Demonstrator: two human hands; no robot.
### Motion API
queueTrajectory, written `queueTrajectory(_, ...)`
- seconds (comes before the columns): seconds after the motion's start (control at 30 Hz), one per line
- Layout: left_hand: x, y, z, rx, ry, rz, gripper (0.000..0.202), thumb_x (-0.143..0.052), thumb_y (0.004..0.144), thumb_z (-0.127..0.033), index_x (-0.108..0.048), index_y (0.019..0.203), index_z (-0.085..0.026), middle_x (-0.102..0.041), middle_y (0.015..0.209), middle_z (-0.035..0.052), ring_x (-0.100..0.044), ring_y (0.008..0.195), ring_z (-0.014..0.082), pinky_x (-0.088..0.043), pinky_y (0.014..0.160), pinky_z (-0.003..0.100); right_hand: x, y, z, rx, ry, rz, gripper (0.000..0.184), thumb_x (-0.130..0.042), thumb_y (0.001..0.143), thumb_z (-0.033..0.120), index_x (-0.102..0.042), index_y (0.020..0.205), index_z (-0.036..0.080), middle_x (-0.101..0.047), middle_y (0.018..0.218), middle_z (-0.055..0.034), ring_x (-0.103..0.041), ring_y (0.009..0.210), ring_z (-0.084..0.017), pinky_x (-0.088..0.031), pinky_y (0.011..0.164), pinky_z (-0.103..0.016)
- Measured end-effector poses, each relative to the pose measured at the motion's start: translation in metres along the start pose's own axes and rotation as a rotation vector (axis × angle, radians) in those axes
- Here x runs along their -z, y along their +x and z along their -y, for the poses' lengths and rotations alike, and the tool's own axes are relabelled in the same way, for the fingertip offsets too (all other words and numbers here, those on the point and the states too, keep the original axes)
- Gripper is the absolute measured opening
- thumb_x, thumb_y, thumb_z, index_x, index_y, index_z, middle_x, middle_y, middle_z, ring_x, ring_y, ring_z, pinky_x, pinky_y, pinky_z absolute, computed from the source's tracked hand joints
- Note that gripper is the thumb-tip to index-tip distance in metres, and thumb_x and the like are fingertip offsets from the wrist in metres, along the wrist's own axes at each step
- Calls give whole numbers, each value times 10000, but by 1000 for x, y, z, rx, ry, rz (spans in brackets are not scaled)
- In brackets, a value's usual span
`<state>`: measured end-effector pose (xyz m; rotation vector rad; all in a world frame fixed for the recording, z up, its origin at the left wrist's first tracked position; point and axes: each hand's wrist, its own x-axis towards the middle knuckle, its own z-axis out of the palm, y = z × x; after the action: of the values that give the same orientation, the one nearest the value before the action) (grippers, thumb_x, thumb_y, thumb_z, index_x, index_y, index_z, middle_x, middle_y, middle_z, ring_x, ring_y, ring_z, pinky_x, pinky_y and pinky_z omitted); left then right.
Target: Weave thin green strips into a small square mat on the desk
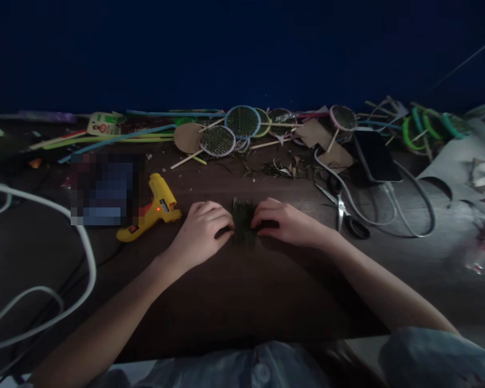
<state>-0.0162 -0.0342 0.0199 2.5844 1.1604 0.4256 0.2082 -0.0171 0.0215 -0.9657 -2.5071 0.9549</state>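
Note:
A small dark green piece (243, 221), apparently of woven leaf strips, lies on the table in front of me. My left hand (208, 225) has its fingers and thumb curled in at the left edge of this piece. At the opposite edge, my right hand (279, 222) is closed in the same way. The fingertips are partly lost in shadow. To the left of my left hand lies a yellow glue gun (161, 202) with a small orange light on. Scissors (341, 209) with black handles rest slightly open beyond my right forearm.
Small round woven fans with stick handles (242, 122) are heaped along the back, with a cardboard disc (187, 138) and leaf scraps (285, 167). A phone (376, 156) lies at right with a grey cable. A white cable (89, 258) loops at left. Torn white paper (461, 161) sits far right.

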Motion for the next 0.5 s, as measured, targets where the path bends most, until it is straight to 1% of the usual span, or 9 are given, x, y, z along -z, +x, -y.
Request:
queueTrajectory(0.23, -1, 1, 2, 23, -29, 27, 20, -576, 771, -182, -578, 761, -199, -655, 877, 0, -524, 920, 191, -330, 836, 354, -2, 0, -2, 24, 29, -16, 75, -585, 772, 153, -622, 835, 171, -599, 881, -46, -523, 873, -148, -431, 790, -292)
queueTrajectory(0.5, -1, 2, 2, 26, -38, 13, 47, -586, 756, -163, -561, 746, -200, -649, 865, -7, -520, 911, 186, -329, 841, 351, -2, 1, -4, 34, 43, -17, 71, -583, 770, 147, -620, 824, 173, -608, 877, -43, -531, 860, -143, -423, 788, -285)
